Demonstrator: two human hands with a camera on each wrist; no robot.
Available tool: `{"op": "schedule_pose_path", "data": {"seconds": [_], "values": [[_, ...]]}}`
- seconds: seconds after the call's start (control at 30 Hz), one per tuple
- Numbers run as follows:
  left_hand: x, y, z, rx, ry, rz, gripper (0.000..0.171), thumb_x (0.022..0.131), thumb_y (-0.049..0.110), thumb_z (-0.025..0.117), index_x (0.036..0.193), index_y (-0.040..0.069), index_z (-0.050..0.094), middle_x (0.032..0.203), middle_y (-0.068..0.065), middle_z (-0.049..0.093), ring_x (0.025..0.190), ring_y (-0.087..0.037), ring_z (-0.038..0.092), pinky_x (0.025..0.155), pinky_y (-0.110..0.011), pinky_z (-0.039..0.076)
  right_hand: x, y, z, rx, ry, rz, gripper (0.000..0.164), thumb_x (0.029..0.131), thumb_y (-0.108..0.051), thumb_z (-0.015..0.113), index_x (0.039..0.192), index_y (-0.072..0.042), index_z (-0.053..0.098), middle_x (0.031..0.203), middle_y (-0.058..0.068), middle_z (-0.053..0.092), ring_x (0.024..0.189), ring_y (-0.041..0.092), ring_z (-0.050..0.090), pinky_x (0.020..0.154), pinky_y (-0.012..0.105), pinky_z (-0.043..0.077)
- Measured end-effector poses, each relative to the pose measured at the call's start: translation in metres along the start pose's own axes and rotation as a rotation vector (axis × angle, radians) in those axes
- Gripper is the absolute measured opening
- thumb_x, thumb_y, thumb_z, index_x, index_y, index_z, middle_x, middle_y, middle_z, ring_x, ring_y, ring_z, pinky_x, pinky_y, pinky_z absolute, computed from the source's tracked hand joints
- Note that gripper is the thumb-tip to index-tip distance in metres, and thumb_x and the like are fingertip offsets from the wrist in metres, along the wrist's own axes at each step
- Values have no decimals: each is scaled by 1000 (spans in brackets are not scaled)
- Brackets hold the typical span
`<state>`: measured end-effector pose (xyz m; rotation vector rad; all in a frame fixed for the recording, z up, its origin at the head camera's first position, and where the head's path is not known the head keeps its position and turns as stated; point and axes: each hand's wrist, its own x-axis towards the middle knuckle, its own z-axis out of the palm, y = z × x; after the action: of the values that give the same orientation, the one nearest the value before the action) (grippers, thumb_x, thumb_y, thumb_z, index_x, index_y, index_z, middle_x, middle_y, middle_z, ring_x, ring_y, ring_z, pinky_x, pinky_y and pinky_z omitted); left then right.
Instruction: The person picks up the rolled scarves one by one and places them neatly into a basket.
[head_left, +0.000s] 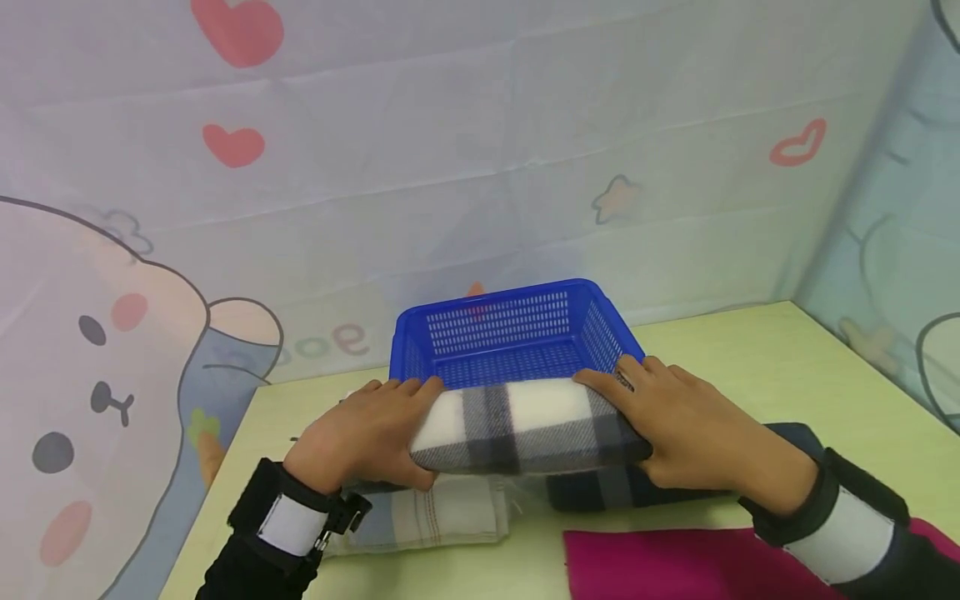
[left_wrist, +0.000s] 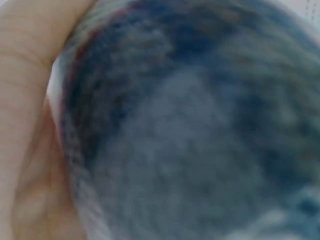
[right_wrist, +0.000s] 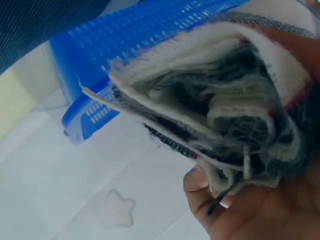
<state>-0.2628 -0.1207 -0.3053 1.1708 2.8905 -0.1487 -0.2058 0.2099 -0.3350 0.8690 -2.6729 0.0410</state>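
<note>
Both hands hold a rolled plaid scarf, white with grey and black checks, just in front of a blue plastic basket. My left hand grips the roll's left end, thumb below and fingers over the top. At the opposite end, my right hand grips it the same way. Seen from the right wrist, the end of the scarf shows stacked layers and loose fringe. The left wrist view is blurred and mostly filled by the roll. The roll hides the basket's near side.
Below the hands lie a folded pale cloth with thin red stripes and a dark folded cloth. A magenta cloth is spread at the front right of the light yellow table. A printed fabric backdrop hangs behind the basket.
</note>
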Motion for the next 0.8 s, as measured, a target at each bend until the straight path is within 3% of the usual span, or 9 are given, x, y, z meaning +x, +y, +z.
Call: {"op": "schedule_pose_path", "data": {"seconds": [0.53,0.8], "values": [[11,-19,-5,14,27,-13,77,63,53,73,120,13,42,96,0,51,84,-16,48,72,-39,44,17,20,4,-42,46,-33,94,54,-10,72,140,-19,35,95,7,52,78,23,44,61,38,42],[18,-25,-6,21,49,-7,82,63,52,74,124,10,39,100,-3,51,87,-18,48,81,-42,45,21,33,9,-33,68,-20,96,53,-11,75,140,-19,35,101,11,52,83,27,47,66,45,46]]}}
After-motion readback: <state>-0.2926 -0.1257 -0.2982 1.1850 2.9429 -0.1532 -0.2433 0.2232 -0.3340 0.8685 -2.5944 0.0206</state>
